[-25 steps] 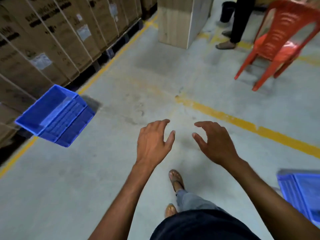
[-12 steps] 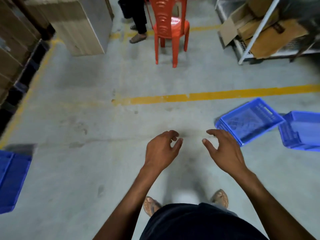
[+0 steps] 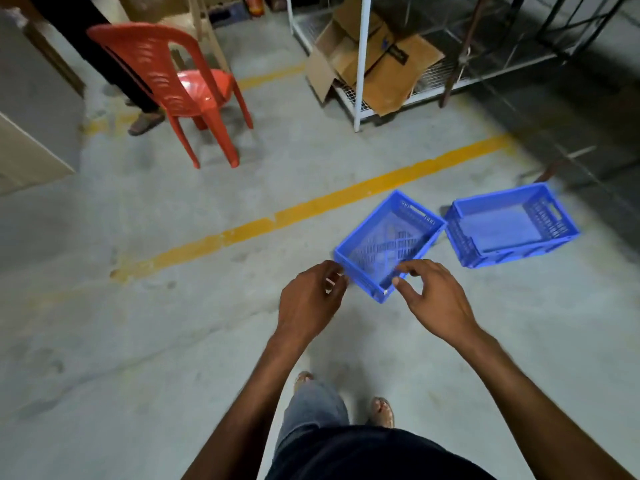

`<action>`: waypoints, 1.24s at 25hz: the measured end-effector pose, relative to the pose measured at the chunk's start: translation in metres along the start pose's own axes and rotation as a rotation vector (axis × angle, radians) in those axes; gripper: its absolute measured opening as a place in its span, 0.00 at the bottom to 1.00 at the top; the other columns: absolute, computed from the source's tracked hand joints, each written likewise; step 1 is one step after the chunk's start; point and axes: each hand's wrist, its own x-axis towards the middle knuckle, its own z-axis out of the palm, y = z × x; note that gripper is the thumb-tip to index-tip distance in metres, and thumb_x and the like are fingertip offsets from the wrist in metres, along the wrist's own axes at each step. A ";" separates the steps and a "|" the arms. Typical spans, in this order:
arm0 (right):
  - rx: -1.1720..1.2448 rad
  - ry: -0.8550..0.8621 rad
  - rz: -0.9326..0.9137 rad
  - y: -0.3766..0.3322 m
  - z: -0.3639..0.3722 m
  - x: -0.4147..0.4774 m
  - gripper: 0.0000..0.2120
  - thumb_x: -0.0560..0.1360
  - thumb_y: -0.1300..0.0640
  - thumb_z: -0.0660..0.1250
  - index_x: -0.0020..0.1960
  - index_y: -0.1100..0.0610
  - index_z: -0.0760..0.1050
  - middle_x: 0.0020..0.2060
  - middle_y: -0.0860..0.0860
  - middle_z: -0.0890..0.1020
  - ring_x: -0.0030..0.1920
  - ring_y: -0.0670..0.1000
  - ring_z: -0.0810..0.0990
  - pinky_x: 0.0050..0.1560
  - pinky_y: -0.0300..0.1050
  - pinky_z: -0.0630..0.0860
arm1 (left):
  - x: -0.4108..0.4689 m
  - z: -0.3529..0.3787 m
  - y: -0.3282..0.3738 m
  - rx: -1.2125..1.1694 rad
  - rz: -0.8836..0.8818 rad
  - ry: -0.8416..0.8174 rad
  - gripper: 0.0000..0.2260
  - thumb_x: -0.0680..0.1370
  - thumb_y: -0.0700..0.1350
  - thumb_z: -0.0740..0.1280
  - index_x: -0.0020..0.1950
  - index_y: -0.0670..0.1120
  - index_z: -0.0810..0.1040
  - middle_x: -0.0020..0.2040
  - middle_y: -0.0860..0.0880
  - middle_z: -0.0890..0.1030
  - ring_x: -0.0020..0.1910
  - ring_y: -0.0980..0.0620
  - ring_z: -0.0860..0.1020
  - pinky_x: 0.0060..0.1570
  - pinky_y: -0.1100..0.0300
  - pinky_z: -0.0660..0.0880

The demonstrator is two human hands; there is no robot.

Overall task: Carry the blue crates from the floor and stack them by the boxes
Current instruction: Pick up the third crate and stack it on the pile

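Two bare hands out in front, over a grey concrete floor (image 3: 173, 341). Left hand (image 3: 308, 306) loosely curled, fingers bent inward and apart from the thumb, holding nothing; fingertips just at the near-left corner of a blue perforated plastic crate (image 3: 388, 244), contact not clear enough to tell. Right hand (image 3: 433, 303) spread wider, thumb and forefinger parted in a half-open pinch, also empty, hanging above the crate's near-right rim, seemingly not yet touching.

Directly beyond both hands, between them and slightly to the right: that blue crate, resting on the floor, turned corner-on, empty, slotted handle cut into its far wall. Further right of the right hand, just beside the first crate and nearly meeting it at a corner: a second blue plastic crate (image 3: 509, 226), also empty, flat on the floor, slotted wall on its right end.

Beyond the hands, running diagonally across the floor: a painted yellow line (image 3: 311, 206). Far ahead and left of the left hand: a red moulded plastic chair (image 3: 180, 84), with a dark-trousered leg and sandalled foot (image 3: 145, 121) of another person behind it. Ahead and above the right hand: a white metal wire rack (image 3: 360, 64) holding flattened brown cardboard boxes (image 3: 377, 64). Below the hands: the wearer's own sandalled feet and grey trousers.
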 end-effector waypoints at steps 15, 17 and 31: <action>0.184 -0.205 0.682 0.230 0.061 0.264 0.07 0.74 0.55 0.71 0.52 0.51 0.80 0.48 0.46 0.83 0.49 0.49 0.82 0.51 0.40 0.70 | 0.317 0.197 0.027 -0.088 -0.073 -0.462 0.07 0.78 0.54 0.66 0.51 0.53 0.80 0.50 0.56 0.84 0.49 0.55 0.82 0.46 0.59 0.75; 0.166 -0.260 0.727 0.275 0.096 0.290 0.08 0.74 0.55 0.70 0.54 0.52 0.80 0.50 0.48 0.84 0.52 0.51 0.81 0.52 0.40 0.71 | 0.340 0.247 0.014 -0.113 -0.157 -0.490 0.08 0.78 0.54 0.66 0.51 0.53 0.80 0.50 0.54 0.85 0.50 0.53 0.83 0.49 0.57 0.77; -0.722 -0.822 -0.265 0.557 0.372 0.388 0.19 0.70 0.62 0.64 0.60 0.58 0.78 0.56 0.59 0.81 0.61 0.63 0.76 0.68 0.57 0.61 | 0.386 0.609 -0.123 -0.193 -0.488 -0.615 0.13 0.78 0.49 0.65 0.60 0.48 0.79 0.56 0.46 0.83 0.58 0.43 0.79 0.54 0.54 0.74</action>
